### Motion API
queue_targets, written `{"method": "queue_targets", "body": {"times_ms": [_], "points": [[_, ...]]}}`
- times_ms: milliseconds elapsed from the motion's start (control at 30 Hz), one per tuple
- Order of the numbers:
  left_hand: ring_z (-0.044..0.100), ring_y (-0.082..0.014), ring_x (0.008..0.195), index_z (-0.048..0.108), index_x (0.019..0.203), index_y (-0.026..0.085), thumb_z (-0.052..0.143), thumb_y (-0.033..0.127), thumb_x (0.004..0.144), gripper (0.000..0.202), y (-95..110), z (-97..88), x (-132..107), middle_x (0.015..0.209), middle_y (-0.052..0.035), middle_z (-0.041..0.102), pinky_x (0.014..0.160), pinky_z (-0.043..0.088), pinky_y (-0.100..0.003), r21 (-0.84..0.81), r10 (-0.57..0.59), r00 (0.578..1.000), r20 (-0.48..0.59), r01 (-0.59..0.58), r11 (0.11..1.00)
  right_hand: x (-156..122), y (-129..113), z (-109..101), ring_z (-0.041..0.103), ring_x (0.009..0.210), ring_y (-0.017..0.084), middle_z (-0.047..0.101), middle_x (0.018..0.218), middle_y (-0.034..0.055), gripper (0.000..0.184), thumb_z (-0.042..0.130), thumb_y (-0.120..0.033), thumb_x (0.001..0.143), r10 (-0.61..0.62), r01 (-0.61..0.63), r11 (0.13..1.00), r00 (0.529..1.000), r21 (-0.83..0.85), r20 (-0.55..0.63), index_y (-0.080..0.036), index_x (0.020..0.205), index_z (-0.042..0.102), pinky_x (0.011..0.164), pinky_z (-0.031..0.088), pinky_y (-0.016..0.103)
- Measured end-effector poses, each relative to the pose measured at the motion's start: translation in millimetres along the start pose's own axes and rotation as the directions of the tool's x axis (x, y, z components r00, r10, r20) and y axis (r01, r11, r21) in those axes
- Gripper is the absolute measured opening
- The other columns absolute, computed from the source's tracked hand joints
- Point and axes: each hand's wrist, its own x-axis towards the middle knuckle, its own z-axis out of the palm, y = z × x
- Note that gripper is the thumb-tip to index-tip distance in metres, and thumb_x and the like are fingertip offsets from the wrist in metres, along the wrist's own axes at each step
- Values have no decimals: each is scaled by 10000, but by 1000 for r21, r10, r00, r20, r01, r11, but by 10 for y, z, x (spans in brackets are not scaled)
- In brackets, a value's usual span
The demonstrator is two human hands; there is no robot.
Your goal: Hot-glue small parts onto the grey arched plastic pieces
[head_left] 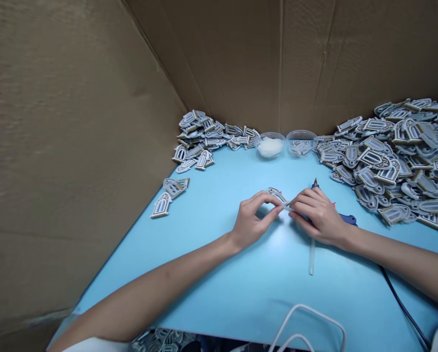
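My left hand (253, 220) and my right hand (316, 215) meet at the middle of the blue table (211, 274). Both pinch a small arch-shaped window piece (277, 195), grey with gold trim, held between the fingertips. A thin pale strip shows between the two hands. Under my right hand lies a blue glue gun (345, 219) with its nozzle pointing away from me. A clear glue stick (312, 256) juts from its rear toward me.
Piles of the same arch pieces lie at the back left (204, 139) and right (395, 156). Two clear bowls (270, 145) (301, 143) stand at the back. Cardboard walls (76, 146) enclose the table. A black cord (402, 305) and a white cable (307, 325) run near the front edge.
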Motion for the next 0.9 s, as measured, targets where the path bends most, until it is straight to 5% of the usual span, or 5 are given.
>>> {"method": "queue_targets", "body": {"times_ms": [267, 367, 500, 600, 900], "points": [[682, -153, 785, 696, 961, 199, 634, 161, 988, 78, 25, -8, 27, 847, -34, 754, 796, 568, -341, -22, 98, 992, 84, -97, 995, 11, -22, 9, 611, 845, 217, 742, 907, 54, 229, 517, -127, 1039, -50, 58, 995, 994, 81, -98, -195, 1235, 615, 749, 383, 363], [694, -193, 929, 679, 1026, 214, 634, 155, 936, 116, -3, -51, 36, 958, -48, 760, 905, 571, -379, 95, 6, 997, 75, -13, 995, 9, -1, 13, 601, 824, 218, 744, 869, 46, 253, 532, -87, 1014, -17, 27, 997, 993, 77, -120, -199, 1217, 634, 728, 368, 366], [592, -304, 1281, 595, 1344, 208, 660, 166, 749, 600, -88, -127, 55, 1357, -104, 663, 1136, 491, -490, 302, -228, 951, 210, 159, 940, 5, 53, 17, 604, 827, 231, 767, 851, 48, 180, 581, -94, 1001, 86, -80, 996, 985, 41, -152, -200, 1114, 674, 731, 358, 383], [608, -290, 1250, 553, 1415, 215, 652, 158, 762, 663, -125, -143, 56, 1347, -98, 660, 1133, 501, -486, 274, -277, 914, 295, 197, 941, 12, 80, 13, 614, 817, 237, 773, 816, 33, 158, 625, -111, 987, 148, -137, 988, 976, 77, -159, -213, 1088, 689, 751, 368, 394], [596, -298, 1276, 522, 1470, 259, 891, 461, 783, 806, -152, -108, 10, 1375, -112, 632, 1107, 516, -476, 176, -150, 915, 376, 88, 980, 55, 48, -32, 624, 895, 235, 793, 869, 17, 146, 699, -118, 947, 208, -222, 954, 974, 203, 91, -230, 1037, 725, 820, 357, 391]]}}
